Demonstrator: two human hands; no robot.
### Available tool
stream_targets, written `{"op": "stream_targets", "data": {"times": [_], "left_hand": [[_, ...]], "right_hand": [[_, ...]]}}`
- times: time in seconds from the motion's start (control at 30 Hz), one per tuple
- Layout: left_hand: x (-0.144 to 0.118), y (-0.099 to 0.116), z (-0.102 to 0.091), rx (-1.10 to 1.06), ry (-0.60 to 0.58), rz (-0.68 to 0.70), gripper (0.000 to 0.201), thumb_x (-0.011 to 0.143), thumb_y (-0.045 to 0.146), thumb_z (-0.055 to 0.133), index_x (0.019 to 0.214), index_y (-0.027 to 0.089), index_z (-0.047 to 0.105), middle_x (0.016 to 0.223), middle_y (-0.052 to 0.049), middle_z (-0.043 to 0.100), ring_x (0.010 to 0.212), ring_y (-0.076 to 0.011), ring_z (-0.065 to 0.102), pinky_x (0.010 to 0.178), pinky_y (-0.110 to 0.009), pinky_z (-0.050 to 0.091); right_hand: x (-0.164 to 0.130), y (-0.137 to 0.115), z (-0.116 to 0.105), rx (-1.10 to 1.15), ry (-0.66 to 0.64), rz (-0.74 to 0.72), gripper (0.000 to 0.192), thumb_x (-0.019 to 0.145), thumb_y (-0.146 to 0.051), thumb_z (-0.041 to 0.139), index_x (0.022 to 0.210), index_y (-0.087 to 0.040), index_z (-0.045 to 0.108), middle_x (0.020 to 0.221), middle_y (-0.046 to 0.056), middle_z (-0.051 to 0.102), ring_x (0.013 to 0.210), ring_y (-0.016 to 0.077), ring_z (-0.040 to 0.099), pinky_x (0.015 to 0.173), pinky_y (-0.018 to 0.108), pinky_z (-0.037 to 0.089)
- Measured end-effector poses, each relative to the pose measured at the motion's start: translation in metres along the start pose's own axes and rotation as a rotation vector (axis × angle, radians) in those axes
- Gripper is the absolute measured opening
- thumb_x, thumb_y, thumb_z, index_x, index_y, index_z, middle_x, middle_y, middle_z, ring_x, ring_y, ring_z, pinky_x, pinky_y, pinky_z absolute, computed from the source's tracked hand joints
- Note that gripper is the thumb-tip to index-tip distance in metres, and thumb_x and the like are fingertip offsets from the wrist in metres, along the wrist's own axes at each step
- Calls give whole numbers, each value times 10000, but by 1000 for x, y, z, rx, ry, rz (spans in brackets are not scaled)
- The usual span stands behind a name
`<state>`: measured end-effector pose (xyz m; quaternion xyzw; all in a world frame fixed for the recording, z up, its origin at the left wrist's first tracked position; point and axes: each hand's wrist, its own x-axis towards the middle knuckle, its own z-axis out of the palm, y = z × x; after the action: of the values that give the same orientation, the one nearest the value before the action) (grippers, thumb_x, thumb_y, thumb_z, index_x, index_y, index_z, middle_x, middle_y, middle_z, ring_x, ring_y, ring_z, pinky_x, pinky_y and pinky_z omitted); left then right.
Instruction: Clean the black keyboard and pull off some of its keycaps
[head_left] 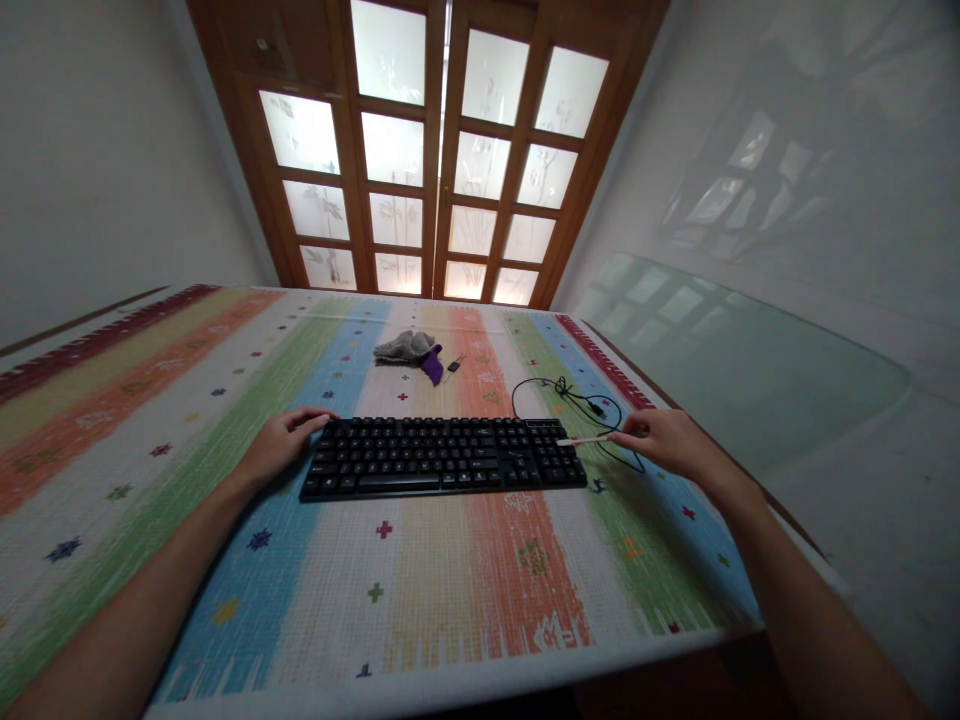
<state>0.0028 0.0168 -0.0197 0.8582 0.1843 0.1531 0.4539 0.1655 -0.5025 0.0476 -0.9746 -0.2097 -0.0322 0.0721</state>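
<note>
Black keyboard (442,456) lies flat at frame center on a striped tablecloth (450,600). Left hand (279,445) rests loosely curled on its left end; right hand (664,440) pinches a thin white stick (583,440) over the right end. Keyboard looks light, rigid; prob. best gripped by both short ends. Its cable (574,400) coils upper right; gray cloth (405,347) behind. Wooden glass-paned doors (442,150) at top.

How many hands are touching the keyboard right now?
1. The left hand rests on the top left corner of the keyboard. The right hand holds a thin stick whose tip reaches the keyboard's right end.
</note>
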Motion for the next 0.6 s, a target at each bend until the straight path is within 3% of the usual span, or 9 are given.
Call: {"op": "stream_targets", "data": {"times": [0.17,0.27,0.47,0.6], "left_hand": [[-1,-2,0,-9,-7,-1,447,668,575,624,867,201,765,768,-50,730,720,-237,611,588,-279,401],[-2,-1,0,5,-5,-7,444,682,561,618,875,190,767,677,-30,686,606,-198,556,549,-274,366],[-3,0,1,-4,-11,-26,464,686,574,607,893,187,756,549,16,584,485,-150,421,522,-273,322],[-2,-2,1,-18,-20,-20,457,683,572,617,884,185,753,516,24,550,481,-149,416,515,-270,312]], "right_hand": [[-8,-8,-7,154,85,12,463,776,-643,611,679,-202,711,701,71,717,655,224,649,612,313,422],[-11,-19,-5,275,63,-17,555,779,-723,572,712,-193,725,675,70,705,614,207,617,573,304,406],[-5,-45,19,322,16,-70,445,800,-605,597,710,-185,714,702,69,720,645,205,628,578,291,408],[1,-57,36,316,7,-80,373,789,-541,596,688,-196,698,681,47,712,646,200,631,589,289,414]]}}
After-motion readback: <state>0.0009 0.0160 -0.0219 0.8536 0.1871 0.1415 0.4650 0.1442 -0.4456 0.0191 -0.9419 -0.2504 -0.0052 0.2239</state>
